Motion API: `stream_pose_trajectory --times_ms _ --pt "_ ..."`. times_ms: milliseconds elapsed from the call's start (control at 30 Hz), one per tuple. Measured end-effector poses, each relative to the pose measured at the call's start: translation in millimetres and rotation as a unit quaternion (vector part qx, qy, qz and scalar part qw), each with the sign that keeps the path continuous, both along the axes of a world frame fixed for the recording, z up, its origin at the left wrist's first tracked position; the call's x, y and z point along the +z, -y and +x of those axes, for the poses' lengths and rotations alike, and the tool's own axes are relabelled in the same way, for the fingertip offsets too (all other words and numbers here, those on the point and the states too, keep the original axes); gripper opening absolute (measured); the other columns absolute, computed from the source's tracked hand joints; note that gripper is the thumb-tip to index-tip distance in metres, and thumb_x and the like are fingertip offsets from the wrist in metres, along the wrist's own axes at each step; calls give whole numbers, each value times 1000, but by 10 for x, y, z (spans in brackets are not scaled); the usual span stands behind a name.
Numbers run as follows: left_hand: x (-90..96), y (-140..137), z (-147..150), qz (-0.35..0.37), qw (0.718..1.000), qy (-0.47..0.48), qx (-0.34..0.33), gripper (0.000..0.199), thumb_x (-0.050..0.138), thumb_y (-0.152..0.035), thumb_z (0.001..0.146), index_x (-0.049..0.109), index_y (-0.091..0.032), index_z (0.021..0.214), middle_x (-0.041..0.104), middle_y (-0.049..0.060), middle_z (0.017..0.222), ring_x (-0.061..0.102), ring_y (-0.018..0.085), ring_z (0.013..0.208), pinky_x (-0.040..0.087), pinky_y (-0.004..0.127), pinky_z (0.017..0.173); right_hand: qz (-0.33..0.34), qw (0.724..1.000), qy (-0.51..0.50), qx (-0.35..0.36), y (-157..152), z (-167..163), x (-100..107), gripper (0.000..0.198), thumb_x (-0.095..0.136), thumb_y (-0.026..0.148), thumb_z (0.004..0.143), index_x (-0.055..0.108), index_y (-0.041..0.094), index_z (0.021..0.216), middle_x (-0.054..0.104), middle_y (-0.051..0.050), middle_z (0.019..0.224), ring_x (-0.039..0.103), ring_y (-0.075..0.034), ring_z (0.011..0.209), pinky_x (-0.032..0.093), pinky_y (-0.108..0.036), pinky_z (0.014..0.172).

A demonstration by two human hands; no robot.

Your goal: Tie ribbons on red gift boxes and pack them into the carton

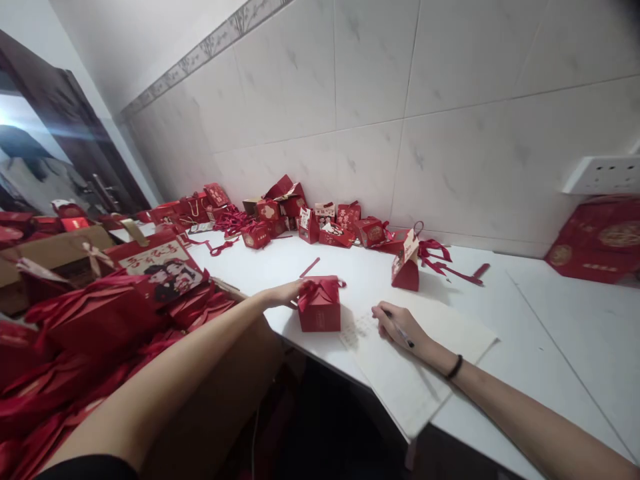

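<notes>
A small red gift box with a red ribbon bow stands upright near the table's front edge. My left hand is at its left side, fingers closed against the box by the bow; the fingertips are partly hidden. To the right, my right hand is closed around a pen and rests on a large sheet of paper. Small handwriting marks show on the sheet near that hand. Beyond it stands a red box with a pale top flap.
Several red gift boxes and loose ribbons line the tiled wall. Filled red boxes and bags are heaped at the left, by a cardboard carton. A red bag leans below the wall socket. Another person is at far left.
</notes>
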State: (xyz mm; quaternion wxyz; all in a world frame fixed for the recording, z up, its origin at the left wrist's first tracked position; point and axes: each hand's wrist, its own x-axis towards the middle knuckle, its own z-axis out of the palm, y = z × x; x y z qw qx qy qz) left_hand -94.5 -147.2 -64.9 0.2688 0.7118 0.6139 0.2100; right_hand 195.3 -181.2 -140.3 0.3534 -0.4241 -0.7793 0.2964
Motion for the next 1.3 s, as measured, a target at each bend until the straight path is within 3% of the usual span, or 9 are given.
stream_pose_trajectory --times_ms 200,300,533,600,733,867,1000,1167,1300 --pt "80 89 6 70 996 46 4 42 32 -43 82 56 -14 102 58 11 109 54 23 99 47 35 81 105 994 1 -32 29 -10 30 30 38 45 90 43 20 75 55 -1 61 55 -15 53 42 -26 54" --pt "124 132 47 113 992 54 -32 40 35 -45 82 58 -15 94 62 8 101 56 22 95 44 35 86 169 985 0 -36 -33 -74 172 25 45 44 87 45 19 84 59 -7 76 58 -20 70 45 -32 67" --pt "32 131 114 170 979 34 -107 24 52 -36 75 59 -16 87 61 6 95 58 21 93 46 34 83 374 907 146 130 -224 -557 698 42 77 24 67 50 16 99 47 -18 122 45 -29 112 42 -41 90" --pt "22 100 114 179 976 21 -122 18 51 -30 75 59 -17 85 61 6 92 58 20 89 47 35 82 357 905 182 146 -274 -668 751 41 79 22 65 52 16 96 53 -16 114 50 -29 104 44 -40 85" --pt "59 95 123 186 970 2 -159 14 49 -21 75 60 -17 83 61 5 90 57 17 88 46 34 84 272 942 143 132 -363 -740 742 4 59 16 84 55 17 84 60 -5 81 57 -17 70 45 -27 65" --pt "109 132 122 179 965 -5 -191 15 47 -16 75 60 -18 82 61 3 88 56 16 88 44 33 87 205 975 39 75 -442 -711 739 13 51 20 87 53 17 74 58 0 69 53 -13 60 39 -23 59" --pt "123 137 113 174 965 -10 -195 18 45 -13 74 60 -19 81 59 2 87 55 15 87 43 34 88 103 994 29 28 -547 -670 715 21 53 30 83 52 17 67 56 1 60 51 -12 55 36 -22 54" --pt "114 142 139 157 972 -27 -173 13 49 -25 76 59 -18 80 56 3 89 55 17 86 44 36 85 -51 992 82 87 -595 -599 690 32 49 43 83 52 15 68 58 -1 54 51 -11 48 34 -20 46" --pt "84 143 182 188 967 -57 -161 22 54 -39 77 57 -18 78 54 5 88 53 20 88 44 37 85 -61 984 116 123 -503 -556 785 31 46 40 85 52 15 67 59 -1 57 53 -11 51 36 -19 47"
